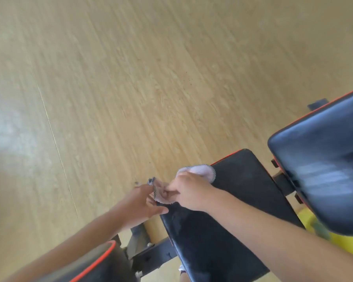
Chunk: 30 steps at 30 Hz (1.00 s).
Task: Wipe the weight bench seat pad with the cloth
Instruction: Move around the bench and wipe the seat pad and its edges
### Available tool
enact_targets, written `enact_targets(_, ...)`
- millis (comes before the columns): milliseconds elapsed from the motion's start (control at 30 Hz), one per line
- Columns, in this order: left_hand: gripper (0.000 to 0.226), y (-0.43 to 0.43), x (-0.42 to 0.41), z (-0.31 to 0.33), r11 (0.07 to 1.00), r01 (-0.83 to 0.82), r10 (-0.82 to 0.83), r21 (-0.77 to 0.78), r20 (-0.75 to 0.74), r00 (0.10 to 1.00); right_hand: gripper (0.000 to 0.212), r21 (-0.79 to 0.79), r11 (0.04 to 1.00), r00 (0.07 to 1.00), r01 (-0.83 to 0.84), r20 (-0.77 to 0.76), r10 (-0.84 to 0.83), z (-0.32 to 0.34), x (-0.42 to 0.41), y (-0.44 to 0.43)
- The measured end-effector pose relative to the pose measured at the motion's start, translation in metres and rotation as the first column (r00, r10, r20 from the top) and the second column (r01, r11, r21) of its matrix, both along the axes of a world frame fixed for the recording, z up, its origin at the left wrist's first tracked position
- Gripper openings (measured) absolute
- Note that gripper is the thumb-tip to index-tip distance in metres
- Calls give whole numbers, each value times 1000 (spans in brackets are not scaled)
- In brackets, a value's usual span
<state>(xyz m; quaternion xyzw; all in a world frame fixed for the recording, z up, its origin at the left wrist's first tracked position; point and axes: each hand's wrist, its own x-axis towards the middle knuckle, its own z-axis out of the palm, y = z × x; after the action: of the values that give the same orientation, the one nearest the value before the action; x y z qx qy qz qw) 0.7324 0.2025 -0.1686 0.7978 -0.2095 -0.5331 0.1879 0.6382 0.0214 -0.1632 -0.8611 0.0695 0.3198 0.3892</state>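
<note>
Head view, looking down past both forearms.

Best done by gathering the cloth (200, 171) into a flat pad under the palm, not a loose bunch, then pressing down and sweeping the full length of the seat pad (228, 200) in overlapping passes, edge to edge, including the red-piped border. Worth keeping any trailing corner tucked in so nothing drags off the side. Judged from this moment: still sorting out the grip near the pad's far left edge, with most of the black surface toward the near end apparently not yet covered; faint pale smears visible there.

Right hand (189, 193): curled closed over the pale cloth, knuckles up, resting at the pad's left edge. Part of the cloth, with its dark stitched hem, fanning out beyond the fingers onto the pad.

Left hand (143, 200): partly open, fingers extended, pinching or tugging another end of the same cloth just off the pad's edge, over the wooden floor (130, 78). Thumb lying near the pad's corner. Exact finger hold hard to make out through motion blur.

Cloth bridging the two hands, touching the pad only on the right-hand side.

Beyond the seat pad, to the right: the back pad (318, 159), black and glossy, raised and separate across a gap in the frame.
</note>
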Motion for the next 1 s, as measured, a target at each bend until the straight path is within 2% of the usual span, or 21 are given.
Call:
enact_targets(67,36,-3,-4,-1,1000,-22,22,-19,-2,1000,20,11,999,997,-44,57,44,-8,-3,-14)
enact_targets(100,37,-2,-4,-3,1000,-13,14,-22,2,1000,19,-65,998,998,-11,59,14,-14,-5,-38)
enact_targets(167,38,3,-3,-7,1000,-4,5,-30,16,1000,28,-320,936,988,150,77,-132,-22,-19,-102)
enact_targets(200,37,4,-2,-8,999,-2,3,-33,21,1000,34,-412,865,958,286,136,-253,-24,-33,-136)
enact_targets(233,36,7,-1,-10,999,14,-13,-36,37,999,37,-435,788,900,436,192,-392,-26,-49,-162)
enact_targets(300,31,10,-1,-13,997,64,-60,-50,76,995,34,-364,673,763,644,232,-604,-27,-81,-175)
enact_targets(400,24,11,-2,-15,990,128,-121,-57,109,987,31,-285,494,559,821,230,-797,-18,-127,-141)
enact_targets(433,23,10,-1,-15,989,140,-133,-53,117,984,32,-276,431,493,859,220,-842,-14,-148,-130)
enact_targets(533,22,7,-1,-15,984,167,-159,-56,128,979,54,-314,245,292,917,111,-950,8,-227,-95)
enact_targets(600,21,6,-2,-15,984,170,-162,-53,134,978,47,-333,137,150,933,13,-989,18,-262,-81)
enact_targets(700,21,5,-5,-17,987,155,-147,-49,145,979,46,-276,60,60,959,-8,-998,11,-250,-95)
enact_targets(767,22,6,-5,-18,985,164,-155,-51,150,977,35,-227,72,76,971,8,-997,5,-236,-96)
enact_targets(800,22,6,-5,-19,983,172,-162,-56,152,975,33,-211,47,54,976,27,-998,6,-237,-90)
enact_targets(867,22,6,-5,-19,983,173,-161,-62,162,974,22,-155,-100,-86,983,92,-992,3,-259,-68)
enact_targets(900,21,5,-5,-18,983,173,-162,-59,165,973,12,-151,-212,-199,965,98,-975,4,-270,-47)
enact_targets(967,20,4,-5,-17,984,171,-160,-50,168,973,17,-159,-466,-475,871,-24,-880,11,-270,-3)
enact_targets(1000,20,3,-5,-16,985,167,-157,-46,166,973,22,-159,-545,-564,823,-119,-817,10,-269,26)
